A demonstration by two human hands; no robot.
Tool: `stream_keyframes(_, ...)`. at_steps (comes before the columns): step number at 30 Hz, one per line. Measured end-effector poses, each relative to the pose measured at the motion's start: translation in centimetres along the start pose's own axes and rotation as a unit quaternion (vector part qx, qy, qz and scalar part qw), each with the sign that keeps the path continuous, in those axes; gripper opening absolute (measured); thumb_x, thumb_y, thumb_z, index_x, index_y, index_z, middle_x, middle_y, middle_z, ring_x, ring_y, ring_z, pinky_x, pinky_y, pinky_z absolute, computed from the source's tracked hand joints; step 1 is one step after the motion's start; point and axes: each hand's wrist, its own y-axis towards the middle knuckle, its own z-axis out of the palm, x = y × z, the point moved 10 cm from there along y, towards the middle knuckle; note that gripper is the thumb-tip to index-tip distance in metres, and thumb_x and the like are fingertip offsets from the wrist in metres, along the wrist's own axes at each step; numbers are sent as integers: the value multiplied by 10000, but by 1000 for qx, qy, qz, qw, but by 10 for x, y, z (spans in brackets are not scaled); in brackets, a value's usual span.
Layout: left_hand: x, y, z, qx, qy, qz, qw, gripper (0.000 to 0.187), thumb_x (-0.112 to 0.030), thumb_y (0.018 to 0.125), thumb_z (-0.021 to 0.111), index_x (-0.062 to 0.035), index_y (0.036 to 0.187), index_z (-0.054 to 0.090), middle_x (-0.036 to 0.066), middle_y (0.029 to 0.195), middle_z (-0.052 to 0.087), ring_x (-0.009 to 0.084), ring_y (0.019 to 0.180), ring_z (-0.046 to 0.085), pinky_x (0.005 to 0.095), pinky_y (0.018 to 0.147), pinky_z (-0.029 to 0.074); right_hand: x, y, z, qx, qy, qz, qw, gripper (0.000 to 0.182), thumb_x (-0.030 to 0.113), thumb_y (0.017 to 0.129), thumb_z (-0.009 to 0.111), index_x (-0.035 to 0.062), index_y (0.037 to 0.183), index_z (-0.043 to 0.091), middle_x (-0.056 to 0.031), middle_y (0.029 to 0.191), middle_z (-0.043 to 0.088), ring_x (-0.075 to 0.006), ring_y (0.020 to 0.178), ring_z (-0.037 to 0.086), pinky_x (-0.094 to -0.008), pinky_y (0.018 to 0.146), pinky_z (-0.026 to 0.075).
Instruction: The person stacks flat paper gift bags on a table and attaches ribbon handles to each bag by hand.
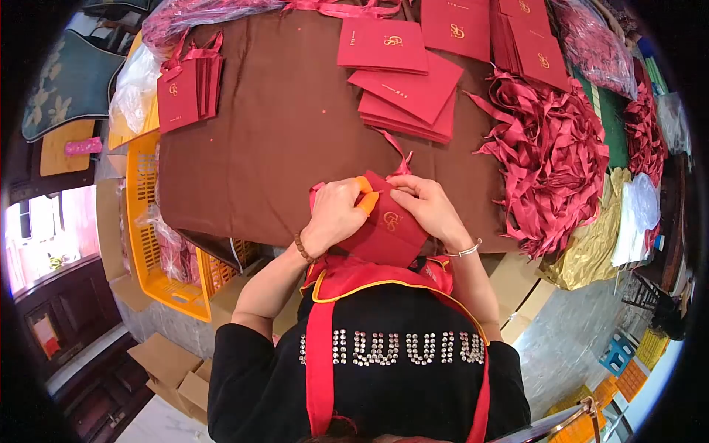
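Note:
A red paper bag (391, 221) with a gold logo is held between my two hands at the table's near edge. My left hand (341, 209), with orange covers on finger and thumb, pinches its upper left edge. My right hand (427, 207) closes on the upper right edge, fingertips near the left ones. A red ribbon (399, 156) rises from the bag's top. Beyond lies a loose pile of red bags (410, 88). To the right is a large heap of red ribbons (543, 155).
A brown cloth (281, 111) covers the table. Finished-looking bags with ribbon handles (190, 88) stand at the upper left. More red bags (456, 29) lie at the far right. A yellow crate (159, 258) sits left, below the table edge; gold wrapping (591, 247) is at the right.

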Motion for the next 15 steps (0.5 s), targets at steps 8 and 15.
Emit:
stream_keyframes(8,22,0,-3,10,-74,-90,993,154,-149,793,643,2,821,632,164,639,593,233,553,576,337,523,420,-9,1,1,6,58,3,998,329,162,855,586,-17,1130,589,-166,991,668,-205,920,637,-305,810,477)
stream_keyframes(15,6,0,2,11,-47,-32,998,146,-138,792,639,7,811,633,172,650,599,245,548,577,349,528,428,-12,3,5,23,79,10,997,298,129,877,572,-28,1129,585,-89,966,647,-127,880,589,-255,783,460)
